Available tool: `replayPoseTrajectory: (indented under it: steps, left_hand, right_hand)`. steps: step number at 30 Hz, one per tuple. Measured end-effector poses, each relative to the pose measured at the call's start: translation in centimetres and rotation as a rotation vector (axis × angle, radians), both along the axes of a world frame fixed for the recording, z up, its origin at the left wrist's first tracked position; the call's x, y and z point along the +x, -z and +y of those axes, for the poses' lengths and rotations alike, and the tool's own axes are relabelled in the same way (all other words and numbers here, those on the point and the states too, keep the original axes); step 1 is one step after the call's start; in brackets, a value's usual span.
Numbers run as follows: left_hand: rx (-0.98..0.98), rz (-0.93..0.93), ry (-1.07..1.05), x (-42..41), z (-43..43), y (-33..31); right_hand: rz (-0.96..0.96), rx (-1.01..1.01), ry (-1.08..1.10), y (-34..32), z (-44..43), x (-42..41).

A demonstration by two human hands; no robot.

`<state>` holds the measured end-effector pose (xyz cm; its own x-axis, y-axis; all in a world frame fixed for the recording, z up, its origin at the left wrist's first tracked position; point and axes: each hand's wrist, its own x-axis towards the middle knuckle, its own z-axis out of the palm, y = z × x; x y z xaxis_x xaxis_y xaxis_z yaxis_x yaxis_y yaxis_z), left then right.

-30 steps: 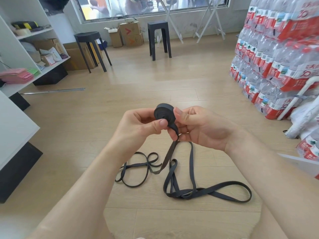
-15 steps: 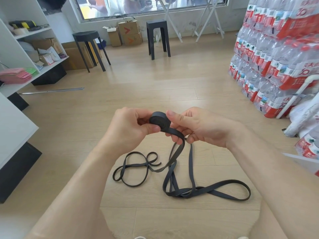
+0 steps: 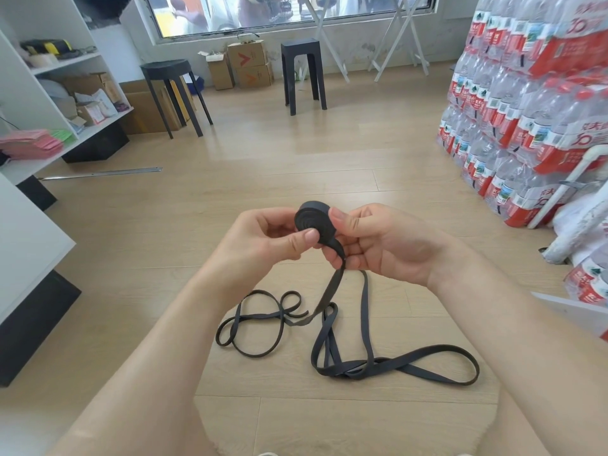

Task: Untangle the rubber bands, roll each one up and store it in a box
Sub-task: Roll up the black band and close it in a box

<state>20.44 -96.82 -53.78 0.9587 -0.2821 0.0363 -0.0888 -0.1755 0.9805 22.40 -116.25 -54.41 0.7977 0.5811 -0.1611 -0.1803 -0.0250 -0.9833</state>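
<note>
A black rubber band is partly wound into a tight roll [image 3: 312,219] held in the air between both hands. My left hand [image 3: 263,245] pinches the roll, thumb pressed on its spiral face. My right hand [image 3: 378,241] grips its right side, thumb on the rim and fingers curled behind. The band's loose tail [image 3: 330,291] hangs from the roll to the wooden floor. There it joins a small looped tangle [image 3: 256,327] on the left. Longer loops [image 3: 394,363] lie on the floor to the right.
Stacked packs of bottled water [image 3: 533,103] stand at the right. Two black stools [image 3: 172,90] [image 3: 302,70] and cardboard boxes [image 3: 250,64] are at the back. White shelving [image 3: 49,103] lines the left, with a metal strip [image 3: 102,173] on the floor near it.
The roll has been turned between my hands, tipping flat and then back with its spiral face toward me. The hanging tail has shifted and the floor loops have moved slightly.
</note>
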Motion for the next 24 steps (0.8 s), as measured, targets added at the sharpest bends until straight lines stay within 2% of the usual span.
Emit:
replayPoseTrajectory:
  steps: [2,4,7,9,14,21,24]
  left_hand:
    - [-0.176,0.089,0.044,0.0,-0.4,0.3]
    - [-0.218,0.054,0.022,0.1,-0.7,0.5]
    - [-0.115,-0.1,-0.058,0.2,-0.3,0.1]
    - [-0.066,-0.139,-0.076,0.2,0.1,-0.4]
    - [0.055,-0.167,-0.08,-0.1,0.6,-1.2]
    - [0.276,-0.237,-0.043,-0.2,0.3,-1.3]
    - [0.313,-0.235,-0.013,-0.1,0.4,-1.3]
  right_hand:
    - [0.024,0.053,-0.022,0.0,-0.1,0.0]
    - [0.035,0.054,-0.049,-0.1,-0.1,-0.1]
    - [-0.012,-0.121,-0.067,-0.4,-0.1,-0.3]
    - [-0.06,-0.217,-0.048,-0.5,-0.2,-0.3]
    - [-0.065,-0.168,-0.024,-0.6,0.0,-0.6]
    - [-0.127,-0.211,0.005,-0.1,0.4,-0.7]
    - [-0.144,-0.209,0.016,0.3,0.7,-0.7]
